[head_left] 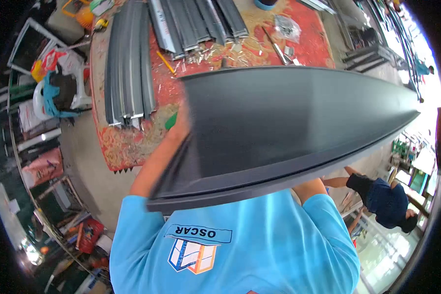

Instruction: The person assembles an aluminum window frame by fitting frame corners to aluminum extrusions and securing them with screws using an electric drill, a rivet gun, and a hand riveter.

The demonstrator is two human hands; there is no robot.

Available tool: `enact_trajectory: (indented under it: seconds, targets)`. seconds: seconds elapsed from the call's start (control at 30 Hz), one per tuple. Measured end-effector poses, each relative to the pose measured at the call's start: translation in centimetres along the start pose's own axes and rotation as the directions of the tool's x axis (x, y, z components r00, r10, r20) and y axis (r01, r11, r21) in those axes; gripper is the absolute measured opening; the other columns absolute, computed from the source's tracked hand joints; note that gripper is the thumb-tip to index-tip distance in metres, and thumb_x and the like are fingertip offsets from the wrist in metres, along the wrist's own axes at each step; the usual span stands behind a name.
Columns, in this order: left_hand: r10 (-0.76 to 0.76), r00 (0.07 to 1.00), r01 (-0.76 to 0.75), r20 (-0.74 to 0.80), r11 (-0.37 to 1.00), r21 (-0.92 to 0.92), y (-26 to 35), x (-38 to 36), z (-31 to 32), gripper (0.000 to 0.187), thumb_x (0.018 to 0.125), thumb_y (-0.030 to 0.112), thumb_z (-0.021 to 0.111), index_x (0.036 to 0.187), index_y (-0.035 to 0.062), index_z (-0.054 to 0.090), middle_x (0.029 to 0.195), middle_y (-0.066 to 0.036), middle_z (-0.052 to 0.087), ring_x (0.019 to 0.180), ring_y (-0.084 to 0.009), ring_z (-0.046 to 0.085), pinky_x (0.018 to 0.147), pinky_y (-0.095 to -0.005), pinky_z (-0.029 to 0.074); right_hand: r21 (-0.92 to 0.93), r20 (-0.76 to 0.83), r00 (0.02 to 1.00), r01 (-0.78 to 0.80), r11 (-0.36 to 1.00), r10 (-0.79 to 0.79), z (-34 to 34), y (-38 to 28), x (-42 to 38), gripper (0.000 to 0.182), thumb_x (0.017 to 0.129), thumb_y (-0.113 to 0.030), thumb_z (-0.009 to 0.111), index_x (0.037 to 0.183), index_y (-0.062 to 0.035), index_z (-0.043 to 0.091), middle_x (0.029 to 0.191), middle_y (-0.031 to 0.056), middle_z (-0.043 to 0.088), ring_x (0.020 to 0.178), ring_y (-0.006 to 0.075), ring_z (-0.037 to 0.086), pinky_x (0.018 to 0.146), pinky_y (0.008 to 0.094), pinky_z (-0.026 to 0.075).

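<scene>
A wide dark grey profile is raised close in front of my chest, its long ribbed edge towards me. It spans from my left forearm far out to the right and blurs at its left end. My left hand is at that left end, closed against the edge, with the fingers mostly hidden behind it. Beside this hand, a green object shows partly over the table. My right forearm goes under the profile, which hides my right hand.
Bundles of dark grey strips lie on the red worn table. Also on it are a yellow pencil-like stick, scattered offcuts and a clear plastic bag. A chair stands left. Another person is at the right.
</scene>
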State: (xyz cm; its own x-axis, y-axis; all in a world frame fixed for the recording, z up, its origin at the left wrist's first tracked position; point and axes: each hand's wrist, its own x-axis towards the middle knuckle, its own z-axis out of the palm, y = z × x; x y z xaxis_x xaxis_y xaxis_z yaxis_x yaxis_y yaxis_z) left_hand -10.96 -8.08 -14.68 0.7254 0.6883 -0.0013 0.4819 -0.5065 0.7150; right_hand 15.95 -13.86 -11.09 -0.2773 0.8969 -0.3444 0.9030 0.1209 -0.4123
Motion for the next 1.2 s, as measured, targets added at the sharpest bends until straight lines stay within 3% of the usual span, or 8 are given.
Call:
enact_trajectory:
  seconds: [0.23, 0.37, 0.5, 0.57, 0.8, 0.93, 1.03, 1.2]
  targets:
    - [0.166, 0.949, -0.154, -0.268, 0.986, 0.063, -0.9, -1.0, 0.8, 0.08, 0.053, 0.02, 0.09, 0.126, 0.0153, 0.06, 0.12, -0.005, 0.063, 0.114, -0.0264, 0.057, 0.101, -0.0445, 0.034, -0.056, 0.081, 0.985, 0.155, 0.986, -0.151, -1.3, -2.8, 5.5, 0.061, 0.077, -0.038, 0.073, 0.127, -0.0055, 0.059, 0.121, 0.02, 0.064, 0.112, 0.0377, 0.06, 0.098, 0.0454, 0.046]
    - [0.048, 0.985, -0.044, -0.168, 0.999, 0.026, 0.8, -1.5, -0.9, 0.078, 0.055, 0.02, 0.09, 0.126, 0.0148, 0.059, 0.123, -0.003, 0.06, 0.115, -0.0253, 0.053, 0.104, -0.0443, 0.032, -0.075, 0.155, 0.956, 0.261, 0.962, -0.247, -1.0, -5.2, 9.2, 0.062, 0.077, -0.038, 0.074, 0.127, -0.005, 0.059, 0.121, 0.0202, 0.064, 0.111, 0.0376, 0.06, 0.097, 0.0453, 0.047]
    - [-0.097, 0.963, 0.098, -0.252, 0.995, -0.009, 1.6, -3.1, -0.5, 0.077, 0.06, 0.012, 0.082, 0.133, 0.0164, 0.057, 0.126, -0.007, 0.059, 0.12, -0.0296, 0.05, 0.105, -0.0456, 0.033, -0.067, 0.223, 0.934, 0.299, 0.952, -0.278, 0.3, -6.4, 10.8, 0.063, 0.076, -0.038, 0.074, 0.127, -0.0045, 0.059, 0.12, 0.0205, 0.064, 0.111, 0.0376, 0.061, 0.097, 0.0452, 0.047]
    - [-0.246, 0.91, 0.237, -0.335, 0.969, -0.07, 1.6, -4.2, -0.2, 0.074, 0.065, 0.014, 0.082, 0.134, 0.0129, 0.056, 0.127, -0.011, 0.057, 0.12, -0.0324, 0.05, 0.106, -0.0453, 0.035, -0.064, 0.248, 0.928, 0.302, 0.951, -0.278, 0.7, -6.3, 11.1, 0.063, 0.076, -0.038, 0.074, 0.127, -0.0043, 0.059, 0.12, 0.0206, 0.064, 0.111, 0.0375, 0.061, 0.097, 0.0452, 0.047]
    - [-0.381, 0.777, 0.252, -0.502, 0.918, -0.306, 3.8, -6.7, -2.9, 0.075, 0.066, 0.02, 0.083, 0.135, 0.0096, 0.055, 0.131, -0.015, 0.055, 0.124, -0.0353, 0.049, 0.11, -0.0458, 0.035, -0.037, 0.29, 0.919, 0.29, 0.956, -0.267, 1.4, -6.1, 11.8, 0.064, 0.075, -0.038, 0.075, 0.127, -0.0034, 0.059, 0.119, 0.0211, 0.064, 0.11, 0.0374, 0.061, 0.096, 0.0451, 0.047]
    - [-0.188, 0.851, -0.09, -0.491, 0.869, -0.488, 10.3, -3.3, -6.3, 0.082, 0.061, 0.025, 0.087, 0.135, 0.0104, 0.055, 0.141, -0.014, 0.051, 0.132, -0.033, 0.045, 0.114, -0.0457, 0.032, -0.02, 0.296, 0.917, 0.287, 0.958, -0.269, 1.5, -6.0, 11.9, 0.065, 0.075, -0.038, 0.076, 0.127, -0.003, 0.059, 0.118, 0.0213, 0.064, 0.109, 0.0373, 0.061, 0.096, 0.045, 0.047]
    - [-0.058, 0.762, -0.254, -0.645, 0.889, -0.381, 13.7, -0.8, -6.3, 0.076, 0.061, 0.025, 0.087, 0.13, 0.011, 0.059, 0.133, -0.014, 0.057, 0.124, -0.0324, 0.053, 0.107, -0.0444, 0.04, -0.006, 0.292, 0.914, 0.296, 0.955, -0.282, 1.3, -6.3, 12.3, 0.066, 0.075, -0.039, 0.076, 0.127, -0.0026, 0.058, 0.118, 0.0215, 0.064, 0.109, 0.0372, 0.062, 0.096, 0.045, 0.047]
    - [-0.116, 0.738, -0.255, -0.665, 0.864, -0.434, 13.2, 0.9, -4.3, 0.052, 0.065, 0.023, 0.084, 0.112, 0.0087, 0.065, 0.109, -0.011, 0.068, 0.102, -0.0297, 0.065, 0.091, -0.039, 0.049, 0.032, 0.266, 0.923, 0.28, 0.959, -0.278, 0.9, -6.2, 12.1, 0.067, 0.074, -0.039, 0.077, 0.127, -0.002, 0.058, 0.117, 0.0218, 0.064, 0.108, 0.0371, 0.062, 0.095, 0.0449, 0.048]
